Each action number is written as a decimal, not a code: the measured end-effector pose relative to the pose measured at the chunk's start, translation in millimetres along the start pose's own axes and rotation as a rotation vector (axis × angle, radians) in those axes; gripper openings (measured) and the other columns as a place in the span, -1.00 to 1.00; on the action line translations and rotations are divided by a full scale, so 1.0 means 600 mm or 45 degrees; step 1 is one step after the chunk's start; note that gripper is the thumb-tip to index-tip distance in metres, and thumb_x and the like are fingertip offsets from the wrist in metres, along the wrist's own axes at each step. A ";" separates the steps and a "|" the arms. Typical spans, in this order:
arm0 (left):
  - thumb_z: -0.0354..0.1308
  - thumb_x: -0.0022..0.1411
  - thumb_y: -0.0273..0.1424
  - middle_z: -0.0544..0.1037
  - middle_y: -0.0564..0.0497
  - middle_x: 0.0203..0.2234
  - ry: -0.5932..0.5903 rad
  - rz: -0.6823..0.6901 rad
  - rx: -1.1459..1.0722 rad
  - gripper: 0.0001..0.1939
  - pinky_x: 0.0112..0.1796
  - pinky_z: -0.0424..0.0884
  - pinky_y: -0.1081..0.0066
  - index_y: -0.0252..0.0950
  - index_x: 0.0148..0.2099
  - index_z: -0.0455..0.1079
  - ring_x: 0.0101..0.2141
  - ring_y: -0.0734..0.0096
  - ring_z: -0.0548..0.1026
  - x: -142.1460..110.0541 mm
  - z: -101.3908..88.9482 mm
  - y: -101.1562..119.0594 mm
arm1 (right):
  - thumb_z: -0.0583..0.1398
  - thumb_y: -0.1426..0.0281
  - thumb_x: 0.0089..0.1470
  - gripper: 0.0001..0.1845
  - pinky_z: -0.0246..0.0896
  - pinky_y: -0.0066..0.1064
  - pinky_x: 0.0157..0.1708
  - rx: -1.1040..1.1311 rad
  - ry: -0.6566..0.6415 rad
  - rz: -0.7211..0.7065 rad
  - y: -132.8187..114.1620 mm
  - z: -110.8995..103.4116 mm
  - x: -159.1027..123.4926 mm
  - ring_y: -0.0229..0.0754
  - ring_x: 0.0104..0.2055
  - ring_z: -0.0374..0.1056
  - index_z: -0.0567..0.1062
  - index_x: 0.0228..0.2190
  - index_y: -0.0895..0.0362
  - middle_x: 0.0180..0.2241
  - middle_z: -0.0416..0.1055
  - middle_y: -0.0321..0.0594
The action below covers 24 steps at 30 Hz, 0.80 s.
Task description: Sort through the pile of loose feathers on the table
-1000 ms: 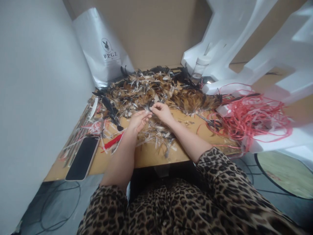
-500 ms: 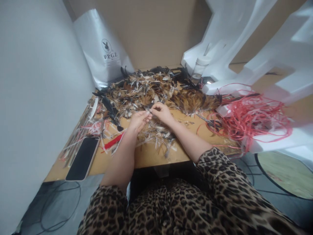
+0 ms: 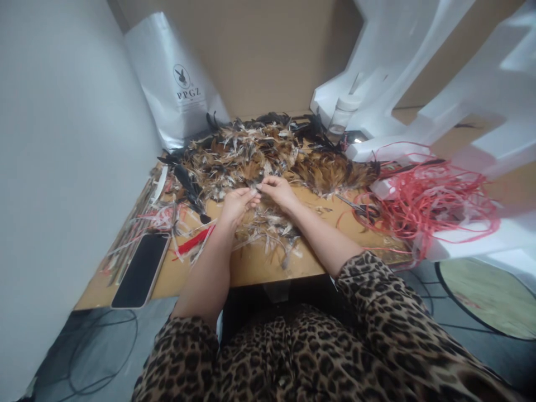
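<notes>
In the middle of the head view my left hand [image 3: 238,205] and my right hand [image 3: 278,192] meet, fingertips almost touching. Both are closed in a pinch on what looks like a small dark grey feather [image 3: 256,183], mostly covered by the fingers. Just beyond them spreads a large heap of brown, black and white feathers [image 3: 247,148]. Below the hands, loose feather scraps [image 3: 276,228] lie scattered on the wooden table [image 3: 259,272].
At left are a phone [image 3: 141,271], a red strip [image 3: 195,241] and thin sticks [image 3: 125,240]. Scissors [image 3: 355,206] and a tangle of pink-red strings [image 3: 435,204] lie at right. A silver bag [image 3: 184,114] and a clear jar [image 3: 341,117] stand behind.
The two hands stay together in nearly the same spot, with the right fingertips shifted very slightly. Nothing else on the table has visibly moved.
</notes>
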<state>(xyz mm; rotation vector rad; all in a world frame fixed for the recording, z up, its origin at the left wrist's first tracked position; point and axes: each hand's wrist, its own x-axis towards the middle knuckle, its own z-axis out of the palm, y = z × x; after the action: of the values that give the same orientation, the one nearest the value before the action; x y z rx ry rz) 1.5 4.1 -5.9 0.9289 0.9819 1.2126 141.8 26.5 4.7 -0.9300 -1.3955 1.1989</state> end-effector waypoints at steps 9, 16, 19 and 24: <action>0.15 0.04 -0.56 0.51 -0.01 -0.54 0.307 0.130 -0.336 -0.98 -0.55 0.30 0.72 -0.42 -0.42 0.38 -0.58 0.71 0.41 0.014 -0.023 0.016 | 0.20 0.35 -0.17 -0.83 0.15 -0.44 -0.35 -0.535 0.128 -0.123 0.033 -0.042 0.025 -0.29 -0.44 0.27 0.49 -0.52 0.21 -0.49 0.43 -0.24; 0.14 0.05 -0.57 0.51 0.00 -0.56 0.340 0.153 -0.337 -0.97 -0.55 0.31 0.71 -0.41 -0.44 0.37 -0.59 0.70 0.41 0.015 -0.024 0.016 | 0.16 0.41 -0.12 -0.87 0.13 -0.42 -0.25 -1.067 -0.097 -0.301 0.057 -0.038 0.018 -0.23 -0.34 0.28 0.51 -0.46 0.15 -0.40 0.42 -0.21; 0.14 0.05 -0.56 0.51 0.00 -0.57 0.336 0.167 -0.352 -0.96 -0.56 0.30 0.73 -0.42 -0.45 0.37 -0.60 0.72 0.39 0.015 -0.025 0.015 | 0.17 0.38 -0.11 -0.83 0.13 -0.42 -0.27 -1.127 -0.138 -0.325 0.054 -0.032 0.015 -0.23 -0.34 0.27 0.51 -0.41 0.14 -0.40 0.40 -0.20; 0.16 0.04 -0.54 0.50 0.00 -0.56 0.318 0.161 -0.339 -0.96 -0.57 0.30 0.72 -0.42 -0.45 0.38 -0.60 0.72 0.39 0.016 -0.027 0.014 | 0.17 0.35 -0.10 -0.79 0.11 -0.40 -0.25 -1.218 -0.242 -0.412 0.049 -0.016 0.010 -0.19 -0.29 0.25 0.52 -0.36 0.14 -0.35 0.37 -0.16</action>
<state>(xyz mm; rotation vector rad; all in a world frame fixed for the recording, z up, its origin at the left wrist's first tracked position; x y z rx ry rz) -15.5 15.2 -3.7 0.6467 0.9377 1.5524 148.5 40.2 -22.9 -1.1635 -2.2363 0.3305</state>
